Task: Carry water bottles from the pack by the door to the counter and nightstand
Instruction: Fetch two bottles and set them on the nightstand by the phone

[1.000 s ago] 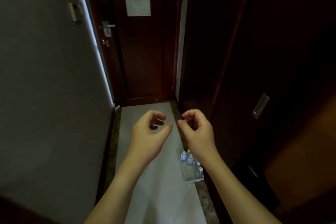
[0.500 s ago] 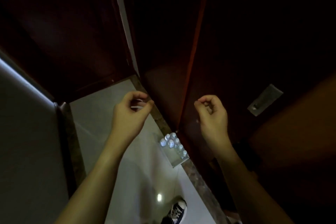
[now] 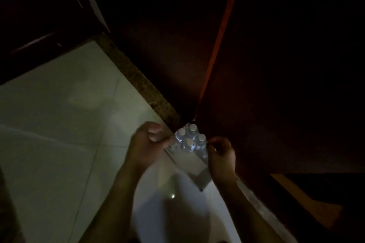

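- Both hands are down at the pack now, where half a second ago they hung well above it with nothing in them, fingers loosely curled
- The view has tipped down steeply: the door with its handle and notice is gone from sight, and the pale floor fills the left side
- The pack sits on that floor at its right edge, against the speckled stone border and the dark wooden panel, near the corner by the door
- Four white-capped bottles show at the far end of the pack, standing close together; the near end looks like slack clear wrap with no caps showing
- The left hand is at the pack's left side, fingers curled in; it seems to pinch the wrap there, though the frame is dim and blurred
- The right hand is at the pack's right side, fingers curled toward it; whether it pinches the wrap or only touches it, I cannot tell
- So the walk to the door looks over, and the picking-up is starting
- No bottle is out of the wrap yet, and none is lifted
- The next move probably calls for freeing bottles from the plastic before carrying any
- Counter and nightstand are not in view, so every delivery is ahead
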